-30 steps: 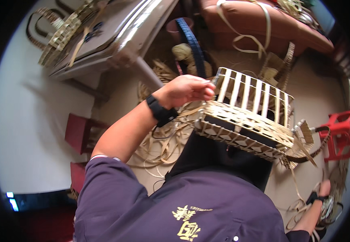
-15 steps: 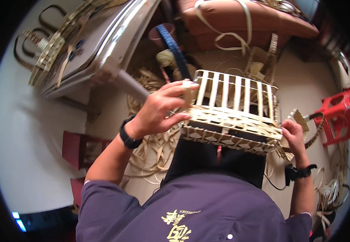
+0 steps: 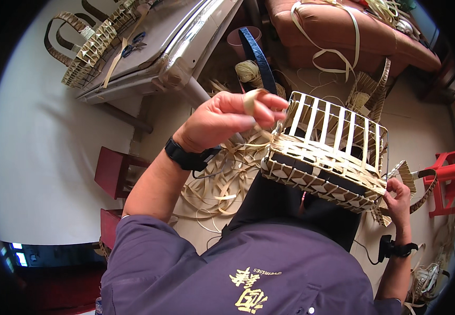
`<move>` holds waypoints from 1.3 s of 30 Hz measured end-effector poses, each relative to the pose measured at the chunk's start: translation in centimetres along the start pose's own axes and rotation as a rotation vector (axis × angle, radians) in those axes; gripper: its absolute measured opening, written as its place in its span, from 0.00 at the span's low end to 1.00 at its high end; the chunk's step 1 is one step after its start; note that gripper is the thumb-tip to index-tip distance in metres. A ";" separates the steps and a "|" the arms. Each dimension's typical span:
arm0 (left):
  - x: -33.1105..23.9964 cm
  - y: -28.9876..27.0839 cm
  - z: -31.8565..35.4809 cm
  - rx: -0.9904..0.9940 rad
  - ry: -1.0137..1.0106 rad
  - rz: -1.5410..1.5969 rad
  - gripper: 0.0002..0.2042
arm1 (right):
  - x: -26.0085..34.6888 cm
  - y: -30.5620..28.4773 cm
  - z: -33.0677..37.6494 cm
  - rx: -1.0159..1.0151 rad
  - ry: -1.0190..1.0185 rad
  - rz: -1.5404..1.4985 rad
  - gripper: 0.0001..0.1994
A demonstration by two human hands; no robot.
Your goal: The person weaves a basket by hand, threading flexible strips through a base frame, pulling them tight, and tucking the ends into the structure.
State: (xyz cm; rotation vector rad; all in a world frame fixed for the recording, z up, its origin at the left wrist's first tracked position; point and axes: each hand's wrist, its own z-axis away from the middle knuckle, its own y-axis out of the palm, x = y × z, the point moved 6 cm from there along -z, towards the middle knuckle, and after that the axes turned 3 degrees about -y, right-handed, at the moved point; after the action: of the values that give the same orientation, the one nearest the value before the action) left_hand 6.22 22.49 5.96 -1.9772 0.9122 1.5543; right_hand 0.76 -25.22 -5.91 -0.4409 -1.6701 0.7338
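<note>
A half-woven basket frame [image 3: 319, 149] lies tilted over my lap, with pale upright strips across its far side and a woven band along its middle. My left hand [image 3: 222, 115] is just off its left corner, fingers curled around a pale flat weaving strip [image 3: 250, 101]. That strip appears to run down toward the woven band, though the hand partly hides it. At the basket's near right corner, my right hand [image 3: 398, 200] pinches the end of the band between thumb and fingers.
Loose strips [image 3: 214, 181] are heaped on the floor left of the basket. Scissors [image 3: 133, 44] and a handled basket [image 3: 93, 50] rest on the table [image 3: 175, 42] at upper left. A red plastic stool [image 3: 447, 181] stands at right; an orange-brown sofa [image 3: 301, 37] is at the back.
My left hand has lifted slightly up and away from the basket's left corner with the strip. My right hand keeps its place at the right corner. The whole view has shifted.
</note>
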 end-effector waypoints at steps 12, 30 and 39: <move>-1.7 -1.9 1.8 -0.066 0.097 0.315 0.25 | -6.9 -3.2 1.9 -0.009 0.258 -0.469 0.05; 11.1 -3.3 -0.4 -0.182 -0.699 -0.012 0.15 | -29.7 -23.6 24.5 -0.307 0.466 0.301 0.13; 7.6 -3.5 0.4 -0.164 -0.741 -0.238 0.08 | -6.0 -6.7 5.4 -0.254 0.311 0.080 0.27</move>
State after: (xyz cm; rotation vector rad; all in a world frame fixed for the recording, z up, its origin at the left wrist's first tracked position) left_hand 9.62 23.51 -1.67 -1.3428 0.2447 2.0301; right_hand -2.45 -35.18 -6.31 -0.7657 -1.4603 0.4824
